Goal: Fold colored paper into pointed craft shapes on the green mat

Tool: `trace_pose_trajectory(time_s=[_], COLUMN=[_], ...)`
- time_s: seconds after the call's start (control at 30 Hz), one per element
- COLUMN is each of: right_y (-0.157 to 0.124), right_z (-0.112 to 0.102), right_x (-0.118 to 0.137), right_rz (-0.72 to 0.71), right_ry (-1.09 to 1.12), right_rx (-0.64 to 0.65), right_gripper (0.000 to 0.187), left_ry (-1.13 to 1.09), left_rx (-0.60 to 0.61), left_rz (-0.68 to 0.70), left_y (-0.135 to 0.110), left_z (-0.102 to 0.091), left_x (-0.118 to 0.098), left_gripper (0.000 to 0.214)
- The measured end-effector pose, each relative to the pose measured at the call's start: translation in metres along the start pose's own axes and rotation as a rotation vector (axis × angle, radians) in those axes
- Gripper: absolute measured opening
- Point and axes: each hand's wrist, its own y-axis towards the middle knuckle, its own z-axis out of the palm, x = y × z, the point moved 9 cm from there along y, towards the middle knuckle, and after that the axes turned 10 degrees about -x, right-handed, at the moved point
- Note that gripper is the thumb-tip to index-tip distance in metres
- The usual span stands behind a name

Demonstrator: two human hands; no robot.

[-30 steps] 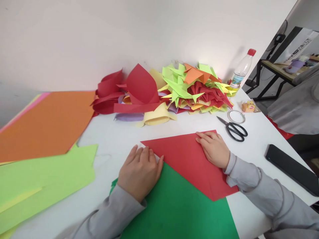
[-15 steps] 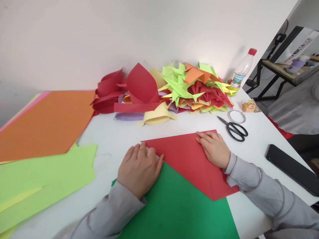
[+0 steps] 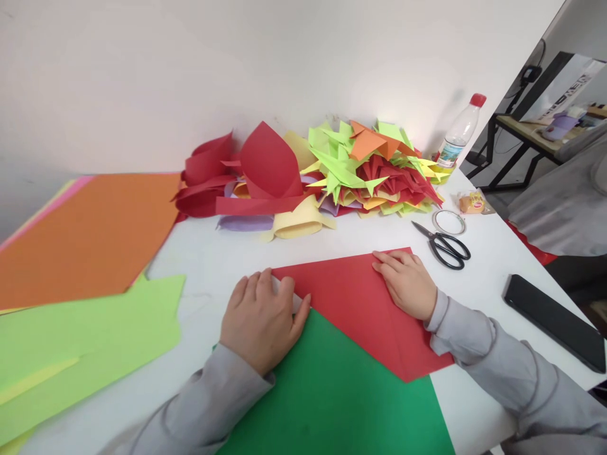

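Observation:
A folded sheet of red paper (image 3: 346,291) lies on the table, creased on its right part and overlapping a larger green sheet (image 3: 341,392). At the red paper's left corner rests my left hand (image 3: 260,319), palm down, thumb spread from the bent fingers. A pale strip shows between this thumb and the fingers; I cannot tell what it is. My right hand (image 3: 408,284) lies flat near the top right of the red paper, fingertips touching its surface. Neither hand visibly lifts the paper. The undersides of the left fingers are hidden.
Black-handled scissors (image 3: 446,246), a tape roll (image 3: 449,222), a wrapped snack (image 3: 472,202) and a bottle (image 3: 458,139) stand or lie right. A black case (image 3: 554,322) is near the right edge. Orange sheets (image 3: 99,234), light green sheets (image 3: 95,341) and folded paper pieces (image 3: 370,167) surround the work.
My left hand has slid slightly left and down along the paper's edge, and more of the pale strip shows beside its fingers. The right hand stays nearly still.

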Motion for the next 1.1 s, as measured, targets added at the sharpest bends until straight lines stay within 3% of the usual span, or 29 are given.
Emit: trace_pose_trajectory(time_s=[0.3,0.63,0.87,1.1], right_y=[0.001,0.001,0.0,0.001], right_z=[-0.002,-0.001,0.0,-0.003], right_x=[0.002,0.001,0.0,0.001], right_rz=[-0.006,-0.003,0.001,-0.007], right_ry=[-0.011,-0.019,-0.009,-0.007], right_rx=[0.002,0.012,0.008,-0.005], right_gripper=[0.033,0.033,0.032,0.032], left_ry=[-0.019,-0.032,-0.025,-0.066], left_rx=[-0.004,0.007,0.077,0.026], left_rz=[-0.074,-0.027,-0.022,-0.038], left_y=[-0.004,-0.003,-0.002,-0.006], left_z=[-0.003,0.0,0.007,0.009], left_x=[0.001,0.0,0.002,0.003], left_gripper=[0.036,0.039,0.044,0.058])
